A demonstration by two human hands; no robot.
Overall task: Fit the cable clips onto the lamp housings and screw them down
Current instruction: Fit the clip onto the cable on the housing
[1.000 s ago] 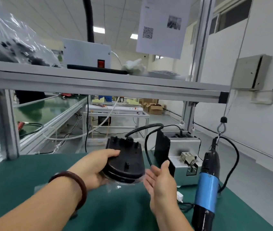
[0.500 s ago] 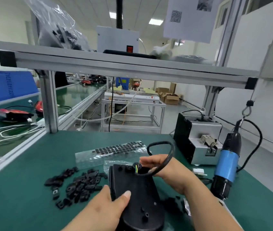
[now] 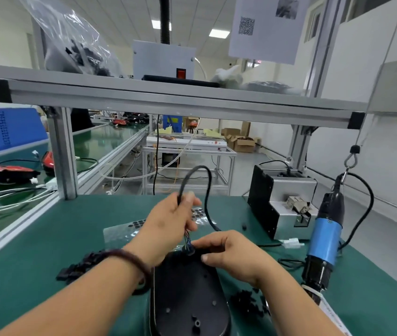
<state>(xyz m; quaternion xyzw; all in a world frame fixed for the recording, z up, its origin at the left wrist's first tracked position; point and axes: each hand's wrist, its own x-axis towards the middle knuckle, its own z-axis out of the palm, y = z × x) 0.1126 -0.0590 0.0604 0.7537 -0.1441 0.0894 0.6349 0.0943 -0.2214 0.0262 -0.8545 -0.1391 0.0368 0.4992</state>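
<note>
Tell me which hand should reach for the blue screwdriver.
Probably the right hand: the screwdriver hangs on its side, while the left hand grips the raised cable.

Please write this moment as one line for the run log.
step: cable handling | left hand: holds black cable up | right hand: pinches cable at lamp housing | cable clips: loose on mat | screwdriver: hanging, untouched

One lamp housing (image 3: 187, 294), one cable (image 3: 207, 190), one blue screwdriver (image 3: 324, 241), seemingly two heaps of clips (image 3: 78, 266), singly uncountable
</note>
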